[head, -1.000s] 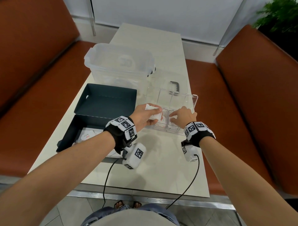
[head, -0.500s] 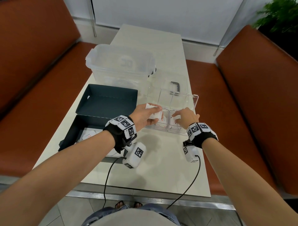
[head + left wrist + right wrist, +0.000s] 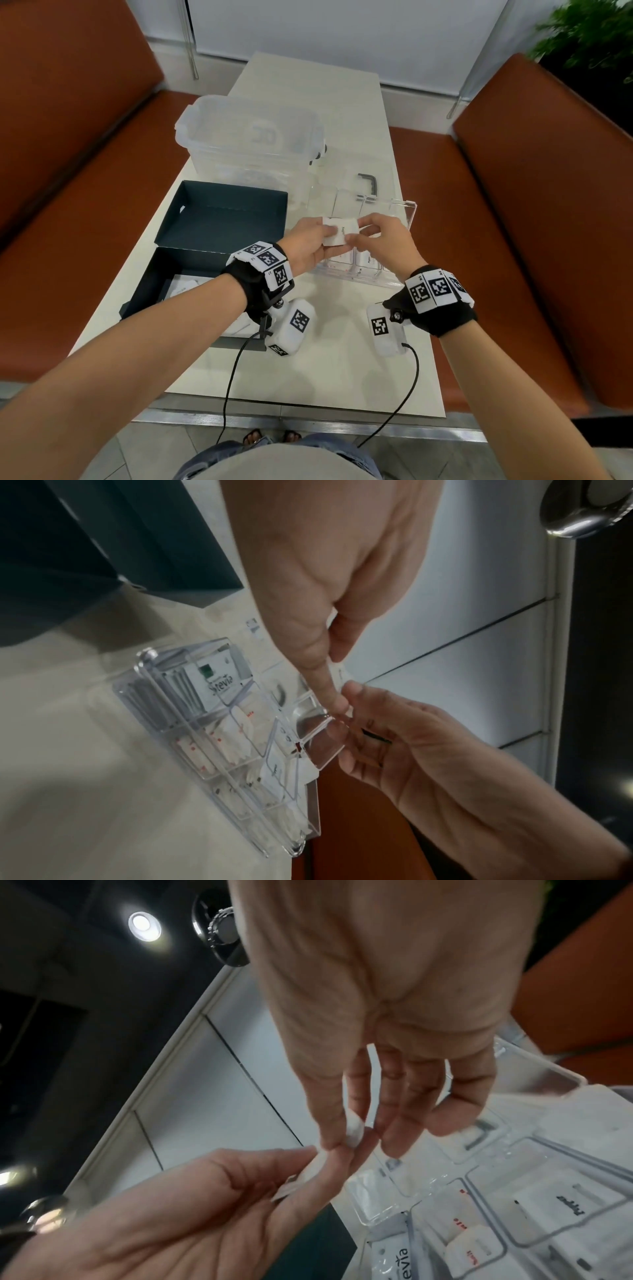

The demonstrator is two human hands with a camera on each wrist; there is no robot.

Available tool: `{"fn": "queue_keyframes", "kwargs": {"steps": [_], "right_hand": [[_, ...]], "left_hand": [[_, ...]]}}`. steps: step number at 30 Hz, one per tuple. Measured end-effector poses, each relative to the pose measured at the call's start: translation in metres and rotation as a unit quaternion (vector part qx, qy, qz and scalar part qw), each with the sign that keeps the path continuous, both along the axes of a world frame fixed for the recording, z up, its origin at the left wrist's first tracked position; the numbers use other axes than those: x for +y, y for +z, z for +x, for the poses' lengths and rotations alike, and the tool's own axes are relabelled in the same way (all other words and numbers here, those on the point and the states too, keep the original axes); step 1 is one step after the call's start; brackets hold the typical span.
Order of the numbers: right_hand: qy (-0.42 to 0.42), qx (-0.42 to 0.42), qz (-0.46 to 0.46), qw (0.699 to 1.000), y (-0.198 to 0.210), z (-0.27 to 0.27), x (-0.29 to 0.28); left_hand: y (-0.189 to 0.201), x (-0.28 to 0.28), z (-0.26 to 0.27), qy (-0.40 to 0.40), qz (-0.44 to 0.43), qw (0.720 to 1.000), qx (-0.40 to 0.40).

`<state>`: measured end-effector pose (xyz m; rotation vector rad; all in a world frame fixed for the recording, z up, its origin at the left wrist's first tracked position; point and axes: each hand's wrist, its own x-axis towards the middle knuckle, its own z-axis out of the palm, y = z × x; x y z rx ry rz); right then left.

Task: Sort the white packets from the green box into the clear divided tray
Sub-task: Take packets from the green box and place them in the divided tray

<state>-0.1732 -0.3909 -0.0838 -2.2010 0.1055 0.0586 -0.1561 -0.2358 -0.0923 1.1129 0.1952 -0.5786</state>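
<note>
Above the clear divided tray (image 3: 409,209), my left hand (image 3: 323,236) grips a small stack of white packets (image 3: 339,231). My right hand (image 3: 359,236) meets it and pinches one packet (image 3: 354,1129) of the stack between thumb and forefinger. The tray (image 3: 147,656) holds sorted packets in several compartments, among them a Stevia packet (image 3: 219,683) and red-printed ones (image 3: 459,1226). The open green box (image 3: 144,291) lies at the left, with more white packets (image 3: 181,287) in it, partly hidden by my left forearm.
The green box's lid (image 3: 222,212) lies open beyond it. A large clear lidded tub (image 3: 250,144) stands behind, next to a clear lid with a black handle (image 3: 368,181). Orange benches (image 3: 513,205) flank the narrow table (image 3: 325,359).
My right hand has left the tray's compartments, risen and moved left to the stack. My left hand has lifted the packets slightly higher over the tray.
</note>
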Motion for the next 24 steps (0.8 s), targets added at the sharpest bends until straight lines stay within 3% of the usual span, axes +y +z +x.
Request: {"fn": "queue_keyframes", "kwargs": {"steps": [4,6,10,17,24], "right_hand": [[-0.069,0.022,0.175,0.982,0.006,-0.001,-0.021],[-0.106,0.010,0.192,0.975,0.008,0.005,-0.043],[-0.152,0.016,0.109,0.982,-0.005,0.017,-0.089],[-0.111,0.059,-0.109,0.986,-0.040,0.029,-0.110],[-0.069,0.083,-0.165,0.980,-0.049,0.036,-0.096]], "left_hand": [[-0.001,-0.012,0.001,-0.005,0.033,0.998,-0.055],[-0.002,-0.016,0.002,-0.012,0.032,0.998,-0.057],[-0.005,-0.018,0.001,-0.025,0.037,0.997,-0.054],[-0.005,-0.025,-0.003,-0.004,0.060,0.997,-0.049],[-0.002,-0.021,-0.003,-0.001,0.078,0.996,-0.038]]}}
